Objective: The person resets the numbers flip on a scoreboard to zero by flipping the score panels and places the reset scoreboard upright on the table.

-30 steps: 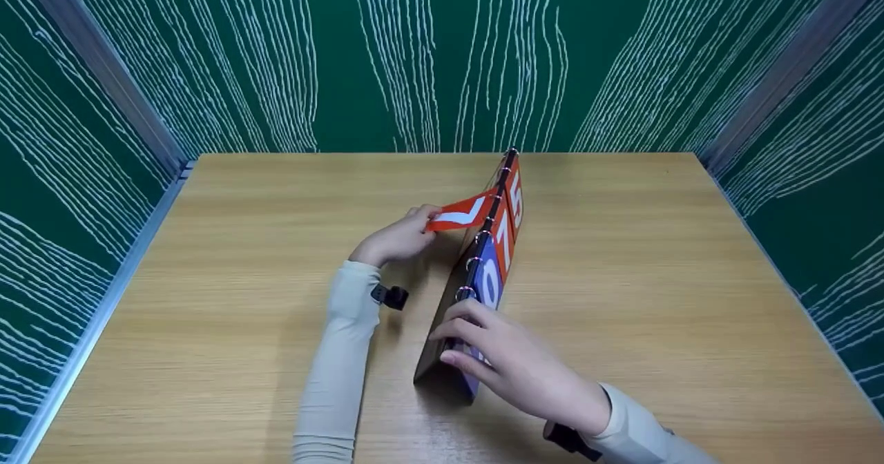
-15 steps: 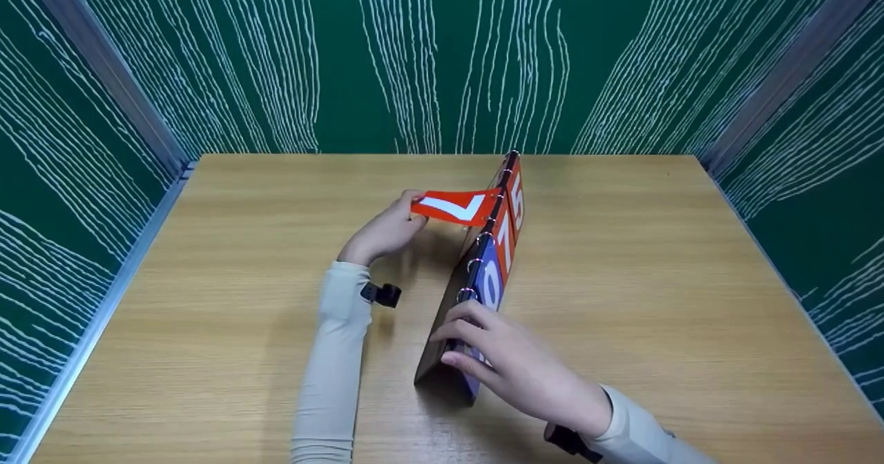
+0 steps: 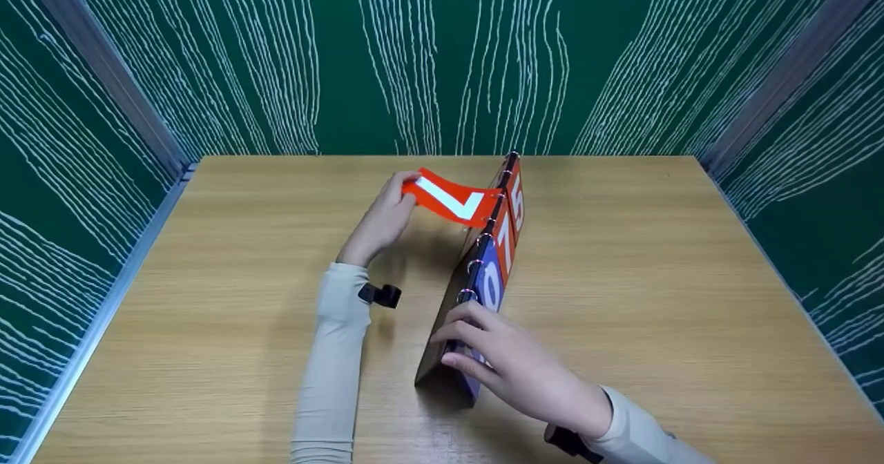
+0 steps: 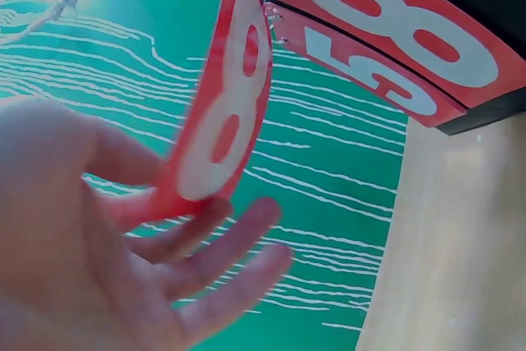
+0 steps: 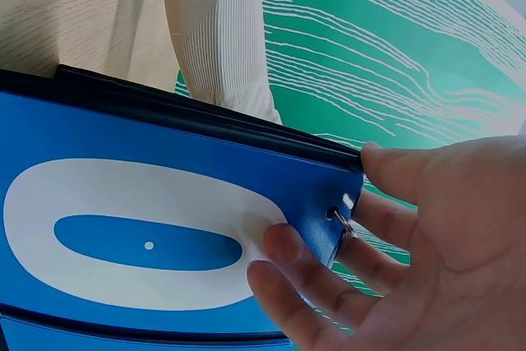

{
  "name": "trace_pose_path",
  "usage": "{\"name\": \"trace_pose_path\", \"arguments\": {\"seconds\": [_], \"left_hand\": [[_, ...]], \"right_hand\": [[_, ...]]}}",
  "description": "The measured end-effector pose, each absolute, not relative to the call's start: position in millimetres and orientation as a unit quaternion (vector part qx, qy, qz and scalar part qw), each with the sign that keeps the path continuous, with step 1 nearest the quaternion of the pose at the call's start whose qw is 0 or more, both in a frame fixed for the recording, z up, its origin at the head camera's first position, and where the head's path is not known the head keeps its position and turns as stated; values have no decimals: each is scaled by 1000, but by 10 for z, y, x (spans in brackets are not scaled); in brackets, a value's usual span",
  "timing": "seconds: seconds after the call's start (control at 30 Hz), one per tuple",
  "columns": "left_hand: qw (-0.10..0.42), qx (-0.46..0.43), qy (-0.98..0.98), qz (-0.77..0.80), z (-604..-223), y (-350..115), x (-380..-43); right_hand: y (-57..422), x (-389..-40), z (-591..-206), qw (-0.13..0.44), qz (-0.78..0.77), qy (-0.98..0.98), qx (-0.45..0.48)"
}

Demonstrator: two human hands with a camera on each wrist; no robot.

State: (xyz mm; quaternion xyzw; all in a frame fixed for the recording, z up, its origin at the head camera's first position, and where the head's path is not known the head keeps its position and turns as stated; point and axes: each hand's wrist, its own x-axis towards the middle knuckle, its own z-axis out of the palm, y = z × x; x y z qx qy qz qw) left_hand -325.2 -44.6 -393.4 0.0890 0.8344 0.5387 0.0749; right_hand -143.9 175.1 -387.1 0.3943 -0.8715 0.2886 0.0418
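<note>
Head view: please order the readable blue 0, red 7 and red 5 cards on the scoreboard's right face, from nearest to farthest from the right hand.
1. Blue 0 card: just beyond the right hand.
2. Red 7 card: middle.
3. Red 5 card: far end.

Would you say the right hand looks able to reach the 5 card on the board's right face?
Likely yes: nothing shows between the right hand and the 5 card, though it would first have to let go of the board.
</note>
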Motion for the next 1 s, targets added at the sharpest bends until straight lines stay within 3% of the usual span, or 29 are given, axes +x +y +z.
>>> {"name": "trace_pose_path", "arguments": {"seconds": [0.6, 1.0], "left_hand": [[-79, 177, 729, 657, -3842, -392, -3197], [-43, 205, 718, 664, -3809, -233, -3141]], "right_hand": [[1741, -1439, -3868, 33, 287, -875, 388], [1742, -1436, -3865, 43, 288, -873, 392]]}}
